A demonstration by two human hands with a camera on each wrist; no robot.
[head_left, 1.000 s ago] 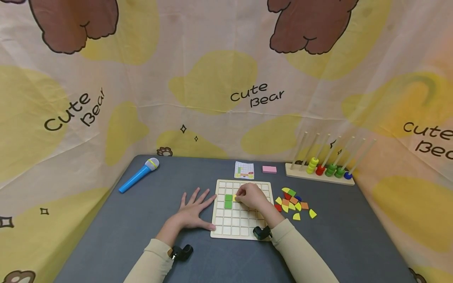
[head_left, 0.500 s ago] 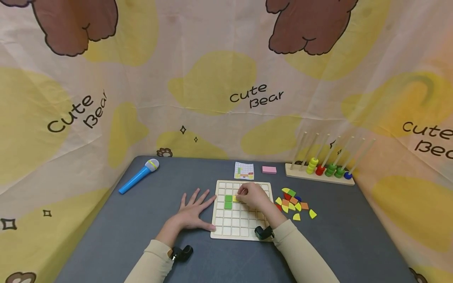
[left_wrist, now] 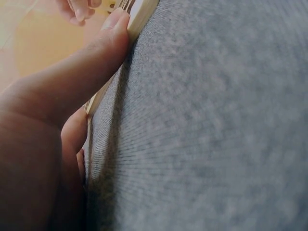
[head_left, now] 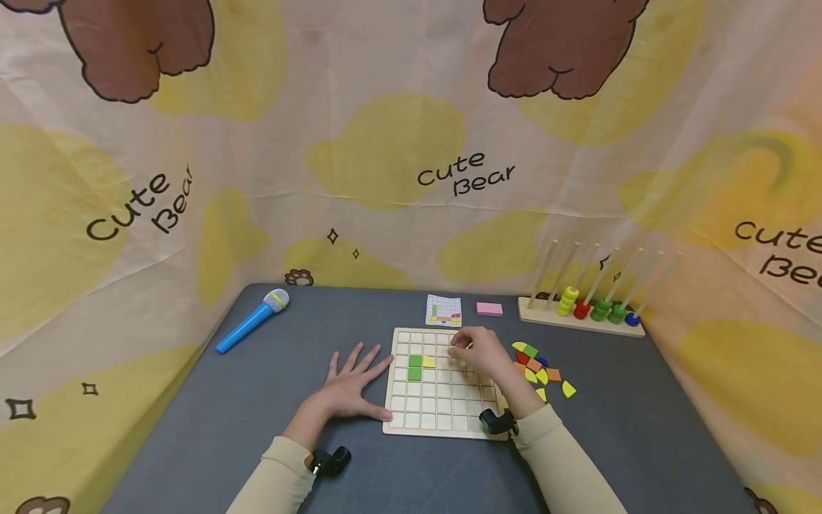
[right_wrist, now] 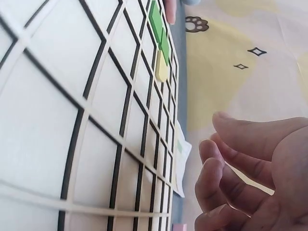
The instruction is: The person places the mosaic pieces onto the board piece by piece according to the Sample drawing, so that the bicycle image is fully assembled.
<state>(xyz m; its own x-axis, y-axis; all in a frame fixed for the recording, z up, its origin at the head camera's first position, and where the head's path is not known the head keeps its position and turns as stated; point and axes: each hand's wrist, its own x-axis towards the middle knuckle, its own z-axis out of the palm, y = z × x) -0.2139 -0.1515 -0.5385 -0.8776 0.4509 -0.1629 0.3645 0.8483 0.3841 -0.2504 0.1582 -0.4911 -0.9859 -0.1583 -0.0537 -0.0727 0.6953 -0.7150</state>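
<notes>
A wooden grid board point(head_left: 427, 421) lies on the table. Two green square tiles point(head_left: 414, 368) sit one above the other in its cells, and a yellow quarter-round tile point(head_left: 429, 362) is in the cell to the right of the upper one. My left hand point(head_left: 349, 389) has its fingers spread beside the board, with thumb and fingertips touching its left edge. Over the upper right part of the board is my right hand point(head_left: 481, 353); in the right wrist view its fingers point(right_wrist: 211, 175) are loosely bent, apart from the thumb, with nothing visible between them.
Right of the board lies a loose pile of coloured tiles point(head_left: 535, 364), partly hidden by the right forearm. Behind the board are a pattern card point(head_left: 443, 310) and a pink block point(head_left: 489, 309). A bead-peg stand point(head_left: 581, 321) is back right, a blue toy microphone point(head_left: 253, 321) back left.
My right hand has let go of the yellow tile, which stays in its cell, and has moved right and slightly up. The left hand has not moved.
</notes>
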